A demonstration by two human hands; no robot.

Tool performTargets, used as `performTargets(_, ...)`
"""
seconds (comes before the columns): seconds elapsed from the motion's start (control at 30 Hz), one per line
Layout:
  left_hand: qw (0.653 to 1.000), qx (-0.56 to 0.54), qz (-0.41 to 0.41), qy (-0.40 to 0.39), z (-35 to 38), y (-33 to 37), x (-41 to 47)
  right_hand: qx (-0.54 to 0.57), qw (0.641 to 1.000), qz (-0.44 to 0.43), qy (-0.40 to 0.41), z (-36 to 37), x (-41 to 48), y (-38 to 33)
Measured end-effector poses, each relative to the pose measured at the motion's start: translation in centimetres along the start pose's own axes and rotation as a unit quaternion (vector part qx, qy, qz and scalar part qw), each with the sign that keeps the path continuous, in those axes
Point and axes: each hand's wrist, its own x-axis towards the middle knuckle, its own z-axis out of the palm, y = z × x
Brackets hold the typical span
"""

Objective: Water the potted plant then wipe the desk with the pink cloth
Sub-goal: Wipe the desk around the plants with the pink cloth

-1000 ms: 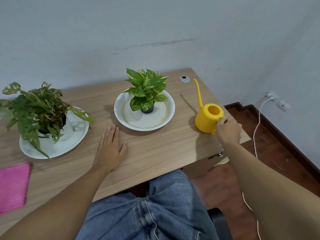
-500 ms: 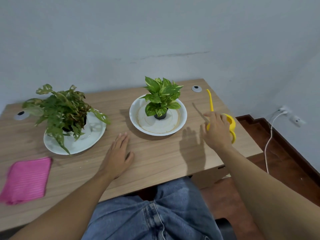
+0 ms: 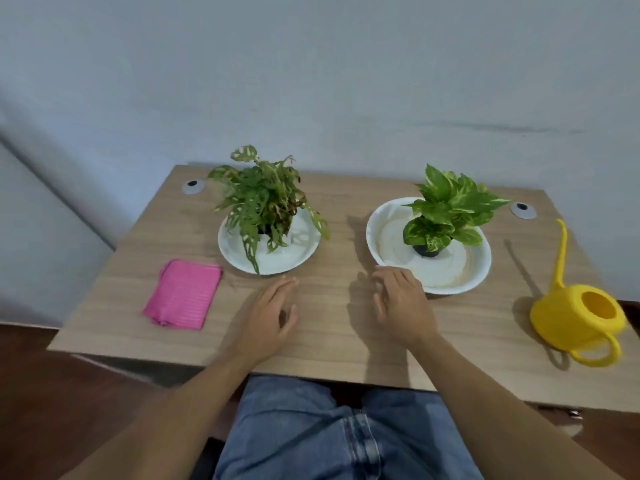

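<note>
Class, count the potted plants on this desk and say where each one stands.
2. The dark-leaved plant stands in a white dish at the back left, near the pink cloth. The bright green plant stands in a white bowl right of centre. None looks hidden.

a home room: wooden desk (image 3: 332, 341) against a plain wall (image 3: 311, 81), houseplants (image 3: 266, 199).

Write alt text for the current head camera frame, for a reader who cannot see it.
Both hands are empty over a wooden desk: the left hand and the right hand sit open near its middle. Behind them two potted plants stand in white dishes, a folded pink cloth lies at left, and a yellow watering can stands upright at right.
</note>
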Motion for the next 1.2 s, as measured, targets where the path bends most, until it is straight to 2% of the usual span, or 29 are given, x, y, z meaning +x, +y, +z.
performTargets(0.1,0.998,-0.012,-0.057,0.027,-1.7,-1.9,-2.4,0.015,0.998,-0.058,-0.023,2.2,2.2,-3.5)
performTargets(0.33,0.985,0.043,-0.159,0.041,-6.3,-6.9,-6.5,0.093,0.985,-0.13,-0.068,7.1,4.8,-10.9)
performTargets(0.63,0.969,0.116,-0.219,0.013,-12.0,-13.7,-7.9,0.154,0.951,-0.23,-0.136,11.2,5.9,-20.0)
performTargets(0.87,0.965,0.135,-0.224,-0.034,-14.7,-18.7,-7.2,0.136,0.947,-0.23,-0.18,14.8,8.5,-26.6)
performTargets(1.0,0.963,0.152,-0.221,-0.019,-14.2,-19.3,-7.7,0.11,0.951,-0.207,-0.2,18.2,10.1,-30.6)
performTargets(1.1,0.96,0.178,-0.214,-0.015,-13.9,-19.4,-8.1,0.144,0.954,-0.181,-0.192,20.2,10.0,-33.0)
performTargets(1.2,0.959,0.182,-0.215,-0.019,-13.8,-19.7,-8.2,0.081,0.968,-0.176,-0.158,21.9,8.9,-33.5)
